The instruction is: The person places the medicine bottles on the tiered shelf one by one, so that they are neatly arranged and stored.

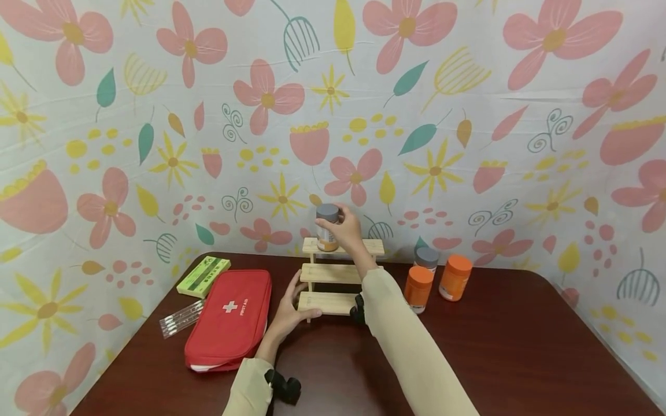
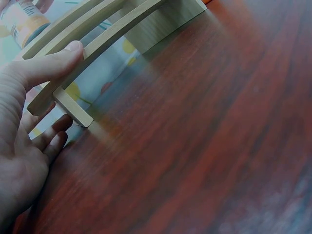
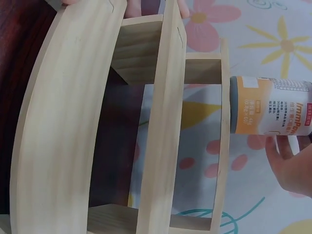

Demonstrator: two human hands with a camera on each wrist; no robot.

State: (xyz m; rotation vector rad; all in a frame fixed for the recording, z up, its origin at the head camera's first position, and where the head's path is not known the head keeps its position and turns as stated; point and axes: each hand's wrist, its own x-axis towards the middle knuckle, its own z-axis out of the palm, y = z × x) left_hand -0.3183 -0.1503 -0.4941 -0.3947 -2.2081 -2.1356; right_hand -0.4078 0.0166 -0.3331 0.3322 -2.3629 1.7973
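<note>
A three-tier wooden step rack (image 1: 330, 273) stands on the dark table. At its left end, my left hand (image 1: 288, 313) grips the lowest step, thumb on the front and fingers round the side. My right hand (image 1: 347, 230) holds a supplement bottle (image 1: 328, 238) with a grey lid and a white and orange label. The bottle is upright at the left part of the top step. In the right wrist view the base of the bottle (image 3: 270, 107) is against the top step or very close to it.
Right of the rack stand two orange bottles (image 1: 418, 289) (image 1: 455, 278) and a grey-lidded bottle (image 1: 426, 258). To the left lie a red first aid pouch (image 1: 229, 323), a green-yellow box (image 1: 204, 275) and a clear pack of swabs (image 1: 182, 318). A flowered cloth (image 1: 208, 144) hangs behind the table.
</note>
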